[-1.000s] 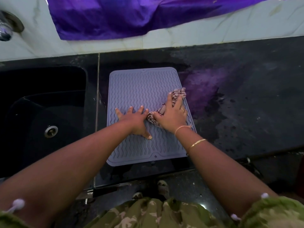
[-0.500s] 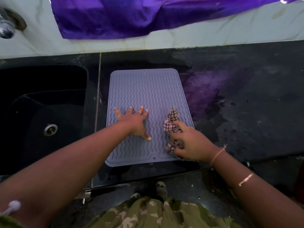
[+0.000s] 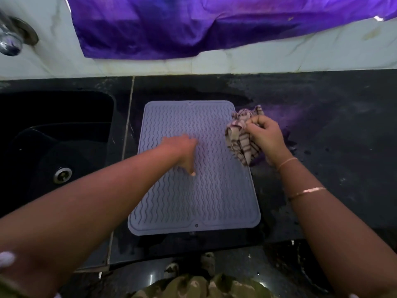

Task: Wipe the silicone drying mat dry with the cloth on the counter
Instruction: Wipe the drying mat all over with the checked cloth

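Observation:
A pale lavender silicone drying mat [image 3: 206,201] with wavy ridges lies flat on the black counter. My right hand [image 3: 265,136] grips a bunched checked cloth [image 3: 240,138] at the mat's right edge, near its far corner, and the cloth hangs partly over the mat. My left hand [image 3: 182,151] is blurred over the middle of the mat, fingers pointing away and thumb tip down near the surface. I cannot tell whether it touches the mat.
A black sink [image 3: 53,147] with a metal drain [image 3: 62,174] sits left of the mat. A tap [image 3: 10,37] is at the far left on the white tiled wall. A purple cloth [image 3: 214,24] hangs on the wall. The black counter [image 3: 333,147] extends right.
My right hand has carried the cloth from the mat's near right part up to its far right edge. My left hand has shifted on the mat and is now blurred.

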A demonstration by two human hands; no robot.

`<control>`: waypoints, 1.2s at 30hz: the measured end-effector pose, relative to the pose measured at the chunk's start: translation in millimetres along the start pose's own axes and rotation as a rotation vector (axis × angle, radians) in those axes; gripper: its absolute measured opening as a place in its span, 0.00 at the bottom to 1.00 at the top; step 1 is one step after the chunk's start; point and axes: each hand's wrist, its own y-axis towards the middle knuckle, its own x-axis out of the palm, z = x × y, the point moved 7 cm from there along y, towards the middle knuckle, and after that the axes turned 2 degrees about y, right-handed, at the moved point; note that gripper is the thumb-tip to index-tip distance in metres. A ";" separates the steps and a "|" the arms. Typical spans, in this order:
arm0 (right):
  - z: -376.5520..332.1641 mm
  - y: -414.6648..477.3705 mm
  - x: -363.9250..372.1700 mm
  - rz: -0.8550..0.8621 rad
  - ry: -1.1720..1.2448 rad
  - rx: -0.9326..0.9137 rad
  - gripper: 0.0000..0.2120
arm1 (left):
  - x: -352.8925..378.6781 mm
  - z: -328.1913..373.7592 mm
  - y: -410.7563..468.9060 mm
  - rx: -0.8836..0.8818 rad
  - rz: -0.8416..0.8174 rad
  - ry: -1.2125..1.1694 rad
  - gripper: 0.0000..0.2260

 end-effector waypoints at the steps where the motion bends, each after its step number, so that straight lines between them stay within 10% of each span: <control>1: -6.9 10.2 5.1 0.024 0.026 -0.011 0.08 | -4.1 -0.4 4.1 -0.020 0.023 0.015 0.46; 7: -26.3 71.4 40.7 0.021 0.032 -0.036 0.02 | -7.0 2.3 28.1 -0.006 0.091 0.161 0.61; 11: 18.2 101.4 75.0 -0.245 -0.531 0.230 0.35 | 5.6 -8.9 42.7 -0.044 0.018 0.232 0.63; 15: 27.5 116.9 103.6 -0.151 -0.717 0.266 0.48 | 8.4 -12.7 54.0 -0.059 0.002 0.266 0.66; 19: 22.4 126.8 120.0 -0.009 -0.886 0.120 0.35 | 11.7 -13.9 62.6 -0.044 0.003 0.302 0.68; 24: 16.6 132.6 133.5 -0.269 -0.929 -0.197 0.22 | 16.0 -19.9 65.4 -0.040 -0.001 0.222 0.69; 30: 39.2 156.8 62.0 -0.081 -0.962 0.104 0.18 | 18.6 -24.3 66.2 -0.025 0.028 0.202 0.68; 36: 24.1 138.4 99.8 -0.139 -1.009 0.007 0.23 | 18.9 -21.9 67.5 -0.021 0.029 0.217 0.69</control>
